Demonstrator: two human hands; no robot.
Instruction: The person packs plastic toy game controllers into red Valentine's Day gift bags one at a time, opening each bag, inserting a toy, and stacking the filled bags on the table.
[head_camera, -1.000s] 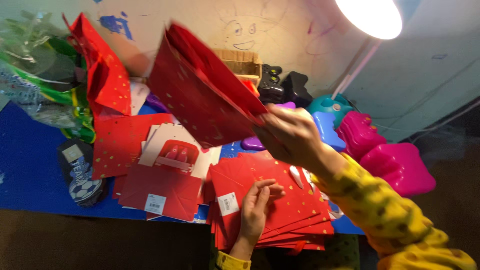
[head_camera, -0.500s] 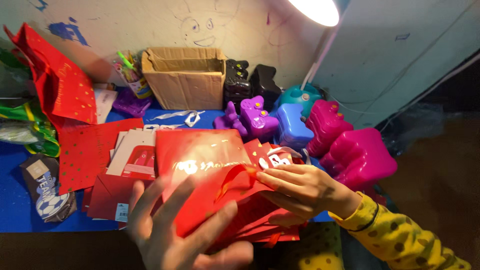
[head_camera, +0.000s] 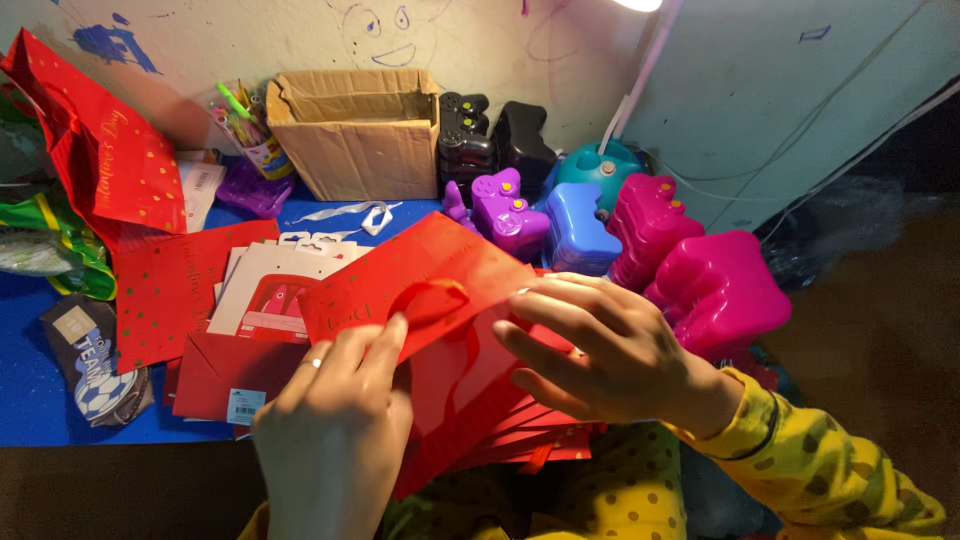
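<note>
Red paper bag (head_camera: 420, 285), flat and folded, is held up over the front of the blue tabletop (head_camera: 30, 400), above a stack of more red bags (head_camera: 500, 420). The left hand (head_camera: 335, 425) pinches its lower edge, thumb and fingers closed on the paper. The right hand (head_camera: 610, 350) has its fingers curled over the right end, gripping there just beside the red ribbon handle (head_camera: 440, 298) that loops on the bag's face. It looks as though the bag is being folded or flattened along a crease; pressing that crease would call for both hands to keep the edges lined up without catching the ribbon.

Behind stand a cardboard box (head_camera: 355, 130), a cup of pens (head_camera: 250, 125), black, purple and blue controller-shaped cases (head_camera: 510, 205), and two bright pink ones (head_camera: 700, 280) close to the right wrist. An upright red bag (head_camera: 95, 150) leans at the left; white cards (head_camera: 270, 285) lie beneath the held bag.
</note>
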